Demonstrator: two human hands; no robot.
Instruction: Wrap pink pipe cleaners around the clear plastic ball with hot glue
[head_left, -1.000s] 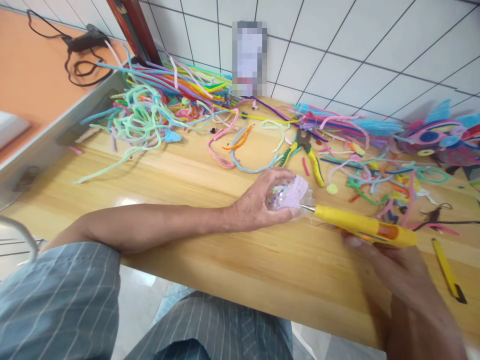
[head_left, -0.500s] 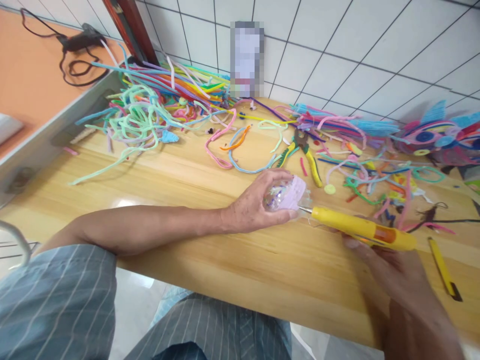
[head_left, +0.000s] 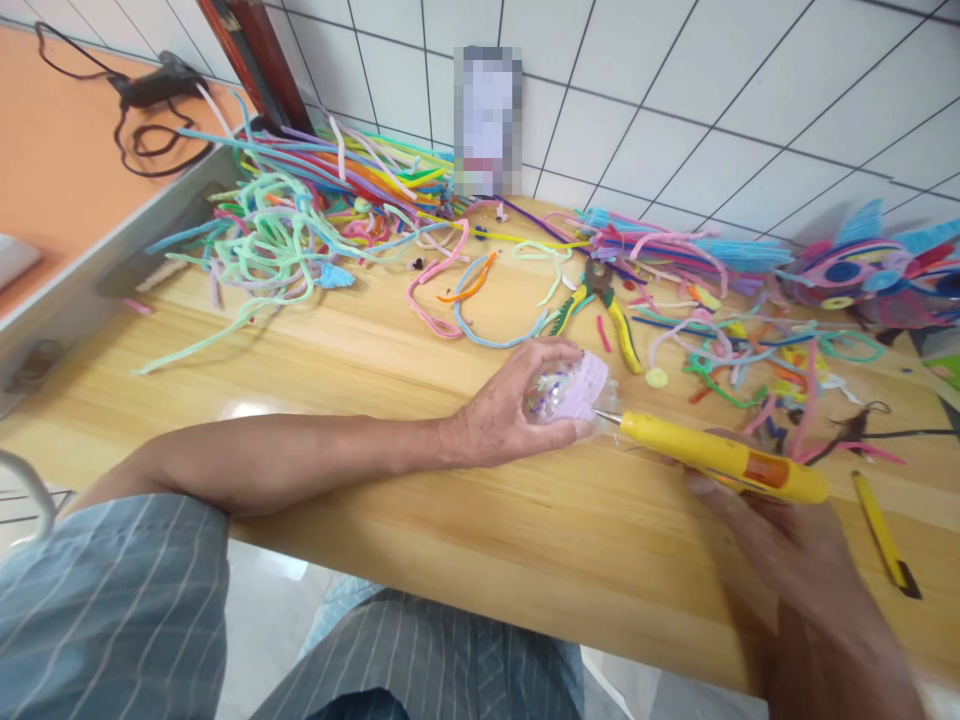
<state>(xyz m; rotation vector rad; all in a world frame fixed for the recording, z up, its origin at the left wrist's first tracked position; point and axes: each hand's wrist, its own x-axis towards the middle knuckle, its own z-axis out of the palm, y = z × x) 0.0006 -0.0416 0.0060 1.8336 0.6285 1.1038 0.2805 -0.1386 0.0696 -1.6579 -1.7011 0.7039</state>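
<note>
My left hand is closed round a clear, rounded plastic piece with glittery bits inside. A lilac fuzzy band wraps its right side. In my right hand is a yellow glue gun, gripped from below, its fingers partly hidden behind the tool. The metal nozzle points left and meets the lower right edge of the lilac band, or comes very close to it. Green-and-yellow pliers lie just beyond my left hand.
Loose pipe cleaners heap at the back left, and more scraps lie at the right. A yellow utility knife rests near my right forearm. A phone-like blurred object leans on the tiled wall. Fish-like crafts stand far right.
The view has shifted very slightly. Both hands keep nearly the same pose, with the nozzle still at the lilac band.
</note>
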